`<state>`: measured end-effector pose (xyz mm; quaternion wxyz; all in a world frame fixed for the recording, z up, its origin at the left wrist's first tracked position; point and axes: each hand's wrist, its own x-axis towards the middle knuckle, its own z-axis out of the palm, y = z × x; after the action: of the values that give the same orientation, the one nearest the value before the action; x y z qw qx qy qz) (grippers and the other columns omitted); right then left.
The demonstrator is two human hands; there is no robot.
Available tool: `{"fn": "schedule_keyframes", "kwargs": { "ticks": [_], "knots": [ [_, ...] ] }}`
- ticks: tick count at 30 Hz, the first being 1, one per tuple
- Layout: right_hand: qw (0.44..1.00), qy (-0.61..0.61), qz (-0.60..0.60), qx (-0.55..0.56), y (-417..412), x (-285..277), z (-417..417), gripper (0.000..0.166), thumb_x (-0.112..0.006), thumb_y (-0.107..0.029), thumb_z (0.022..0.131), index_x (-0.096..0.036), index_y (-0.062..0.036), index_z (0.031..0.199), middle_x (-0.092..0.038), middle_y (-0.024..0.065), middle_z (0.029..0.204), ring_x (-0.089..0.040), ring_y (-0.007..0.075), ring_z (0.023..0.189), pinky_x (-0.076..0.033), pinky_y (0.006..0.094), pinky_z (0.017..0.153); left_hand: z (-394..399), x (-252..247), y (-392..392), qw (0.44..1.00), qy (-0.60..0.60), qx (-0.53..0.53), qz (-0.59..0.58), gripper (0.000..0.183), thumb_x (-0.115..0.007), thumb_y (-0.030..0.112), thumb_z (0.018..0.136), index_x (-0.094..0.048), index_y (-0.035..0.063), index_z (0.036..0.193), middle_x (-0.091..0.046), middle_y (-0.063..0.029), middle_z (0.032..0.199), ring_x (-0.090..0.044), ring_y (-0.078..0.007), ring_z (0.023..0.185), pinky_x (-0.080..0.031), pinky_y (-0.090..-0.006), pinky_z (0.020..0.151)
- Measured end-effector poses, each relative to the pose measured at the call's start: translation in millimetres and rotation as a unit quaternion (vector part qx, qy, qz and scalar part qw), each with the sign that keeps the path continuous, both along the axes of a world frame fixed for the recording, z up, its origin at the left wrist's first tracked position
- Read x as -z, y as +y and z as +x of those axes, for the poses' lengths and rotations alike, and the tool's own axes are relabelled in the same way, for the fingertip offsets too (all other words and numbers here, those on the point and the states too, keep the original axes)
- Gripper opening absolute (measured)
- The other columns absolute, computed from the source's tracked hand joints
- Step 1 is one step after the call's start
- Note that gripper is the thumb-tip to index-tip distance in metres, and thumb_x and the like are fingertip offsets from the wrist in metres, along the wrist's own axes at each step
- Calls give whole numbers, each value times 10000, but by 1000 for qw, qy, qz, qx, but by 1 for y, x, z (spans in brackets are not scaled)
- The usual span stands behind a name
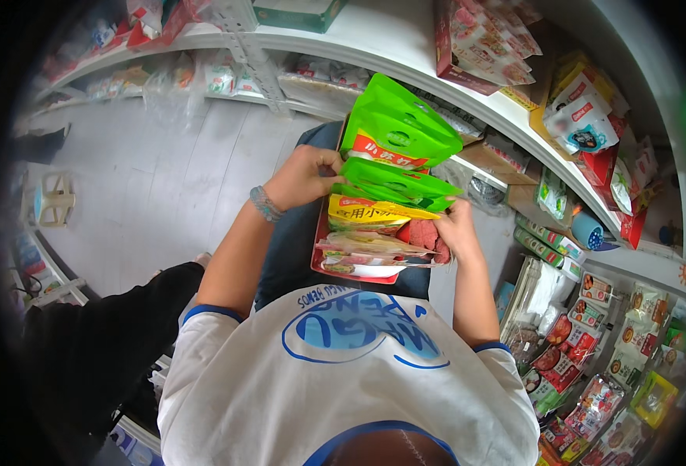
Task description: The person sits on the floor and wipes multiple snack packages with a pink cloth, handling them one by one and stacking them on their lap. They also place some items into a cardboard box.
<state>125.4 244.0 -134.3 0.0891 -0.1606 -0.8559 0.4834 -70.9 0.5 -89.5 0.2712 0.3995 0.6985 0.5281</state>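
Observation:
A red cardboard display box (354, 276) rests on my lap, filled with upright packets. Near its far end stands a large green plastic pouch (401, 125). My left hand (314, 175) pinches the left edge of another green pouch (398, 182), in front of the large one. My right hand (456, 224) is at the right end of that pouch and of a yellow packet (372, 214), with a reddish cloth (427, 236) under or in its fingers. Pale flat packets (372, 250) fill the near end of the box.
White shelves (378, 46) curve across the far side, with boxed packets (488, 52) on top. Many packaged goods (570, 343) stand at the right. A small stool (56, 199) is on the grey floor (162, 151). Dark clothing of another person (104, 332) shows at the left.

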Motion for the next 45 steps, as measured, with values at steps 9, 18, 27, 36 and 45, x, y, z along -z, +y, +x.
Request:
{"fn": "schedule_keyframes", "kwargs": {
  "ticks": [9,18,27,36,45],
  "knots": [
    [933,-39,-351,64,-11,-34,-16,213,-469,-99,931,-625,46,926,-632,13,844,-544,71,769,-448,232,696,-6,12,3,973,-227,-23,43,169,-532,105,926,-637,-9,858,-632,12,796,-564,-49,764,-466,-211,709],
    [985,3,-169,32,-2,-11,-8,194,-504,-97,917,-608,50,844,-598,-10,774,-494,60,722,-417,231,642,-13,17,1,949,-306,13,69,131,-551,86,903,-653,8,926,-649,-1,884,-572,-57,845,-461,-213,748],
    [962,-30,-269,26,-3,-19,-11,199,-483,-103,918,-617,44,922,-604,3,810,-503,65,731,-421,233,647,-20,9,0,956,-292,1,27,171,-515,92,892,-663,11,919,-642,4,871,-565,-69,807,-456,-241,753],
    [966,-47,-253,5,-1,-32,-16,231,-460,-98,911,-622,60,959,-642,32,885,-544,85,797,-446,246,719,-27,12,1,957,-291,3,7,183,-522,120,901,-662,3,896,-639,11,818,-559,-60,774,-451,-232,740],
    [987,-34,-158,8,-7,-39,-22,229,-469,-113,926,-614,62,952,-638,27,875,-534,79,799,-443,245,718,-26,11,-3,964,-263,2,43,190,-542,134,919,-656,-18,921,-644,-2,839,-564,-61,786,-467,-223,732]
  ]
}}
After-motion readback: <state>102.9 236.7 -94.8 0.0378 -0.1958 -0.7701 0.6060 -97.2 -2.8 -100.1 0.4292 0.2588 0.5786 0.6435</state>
